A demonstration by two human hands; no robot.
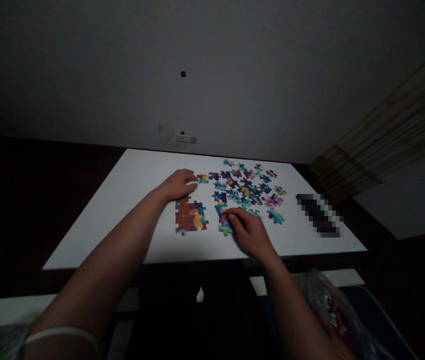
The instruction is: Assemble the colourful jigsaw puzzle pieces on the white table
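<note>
My left hand (178, 185) rests on the table at the top of a joined puzzle section (188, 217) in brown and blue, hiding part of its upper edge. Its thumb and fingers are apart, with a loose yellow-and-teal puzzle piece (202, 178) just off the fingertips. To the right, my right hand (248, 230) has thumb and forefinger pinched on a puzzle piece at the upper part of a narrow joined strip (226, 230) in blue, purple and green. The fingers partly cover that piece. A gap of bare table separates the strip from the brown section.
Several loose puzzle pieces (246, 190) are spread over the right half of the white table (107, 210). A pixelated dark object (319, 215) lies near the right edge. Behind stands a grey wall (235, 100) with sockets (186, 139). A plastic bag (332, 310) sits below, right.
</note>
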